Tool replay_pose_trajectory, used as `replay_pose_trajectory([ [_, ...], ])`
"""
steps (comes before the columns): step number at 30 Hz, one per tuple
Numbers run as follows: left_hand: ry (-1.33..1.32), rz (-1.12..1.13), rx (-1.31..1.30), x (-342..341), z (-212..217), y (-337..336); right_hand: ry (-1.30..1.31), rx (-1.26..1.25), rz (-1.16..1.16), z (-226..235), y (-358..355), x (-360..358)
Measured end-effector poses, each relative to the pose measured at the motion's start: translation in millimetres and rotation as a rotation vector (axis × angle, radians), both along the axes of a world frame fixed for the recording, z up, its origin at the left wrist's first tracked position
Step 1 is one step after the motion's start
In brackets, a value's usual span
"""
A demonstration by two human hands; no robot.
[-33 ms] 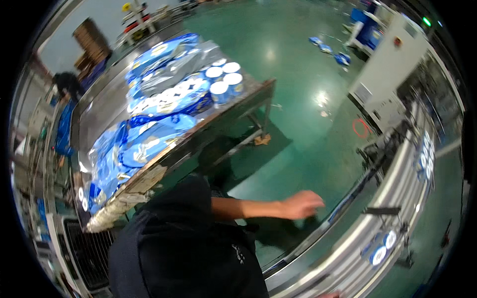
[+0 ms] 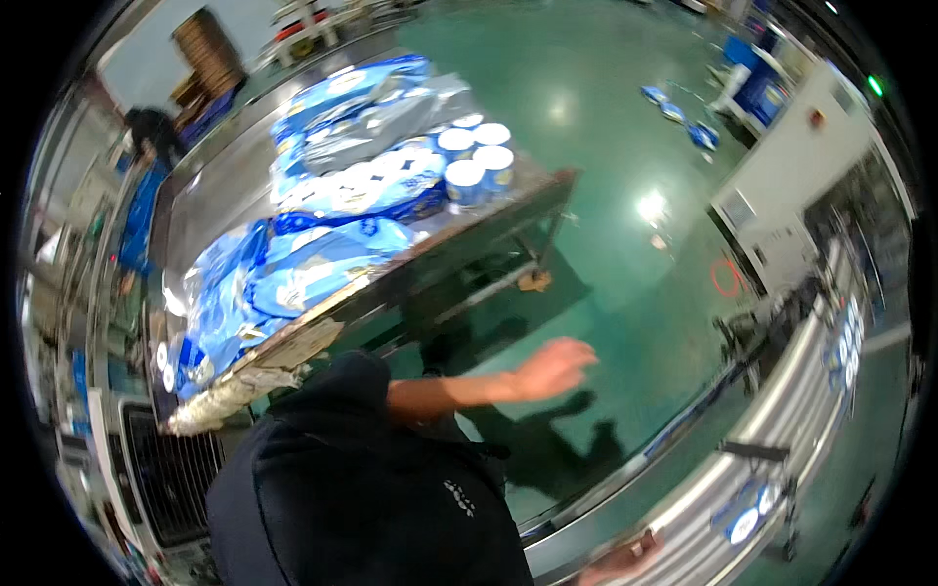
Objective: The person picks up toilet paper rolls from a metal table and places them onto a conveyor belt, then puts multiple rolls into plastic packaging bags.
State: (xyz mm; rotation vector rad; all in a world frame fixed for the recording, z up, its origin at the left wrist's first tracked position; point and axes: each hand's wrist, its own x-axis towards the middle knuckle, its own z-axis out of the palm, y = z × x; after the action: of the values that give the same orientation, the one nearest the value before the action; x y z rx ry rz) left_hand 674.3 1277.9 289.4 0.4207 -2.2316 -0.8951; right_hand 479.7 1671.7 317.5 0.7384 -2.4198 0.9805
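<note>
Two hands belong to the person whose dark-clothed torso fills the lower centre of the frame. One bare hand (image 2: 552, 367) is stretched out at centre frame over the green floor (image 2: 606, 176), fingers spread and loose, its grip empty and touching nothing; it seems held out for balance or in mid-reach. From this view I cannot say for certain which arm it is, though it looks like the right. At the bottom edge, lower right, a second hand (image 2: 614, 565) barely shows against the metal conveyor rail (image 2: 772, 459); its grip is too cut off to judge.

The nearest goods lie on the steel counter (image 2: 234, 186) in the upper left. Blue and white pouches (image 2: 293, 273) are heaped flat and overlapping along it, probably dumped there as stock waiting to be handled. At the counter's far corner, upper centre, four white-lidded cans (image 2: 477, 156) stand upright and touching, grouped near the edge within easy reach. The outstretched hand is well apart from both.

On the conveyor at the right edge more cans (image 2: 842, 342) sit in line, and one round lid (image 2: 745, 524) shows lower right. A few blue packs (image 2: 674, 112) lie loose on the floor in the upper right. Another person in dark clothes (image 2: 147, 132) stands at upper left beyond the counter.
</note>
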Motion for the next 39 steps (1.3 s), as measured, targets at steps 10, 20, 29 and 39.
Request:
replay_pose_trajectory([
  [10,-0.843,0.989,0.647,508,-87,-116,-0.412,0.154,1.224,-11,-440,277],
  [20,-0.785,0.843,1.03,649,-127,17,0.015,0.277,1.647,-48,-677,326],
  [29,-0.715,1.634,0.898,760,5,68,0.317,0.419,1.602,-54,-922,302],
  [39,-0.33,1.119,0.407,406,65,-296,0.657,0.765,2.036,-76,-1016,289],
])
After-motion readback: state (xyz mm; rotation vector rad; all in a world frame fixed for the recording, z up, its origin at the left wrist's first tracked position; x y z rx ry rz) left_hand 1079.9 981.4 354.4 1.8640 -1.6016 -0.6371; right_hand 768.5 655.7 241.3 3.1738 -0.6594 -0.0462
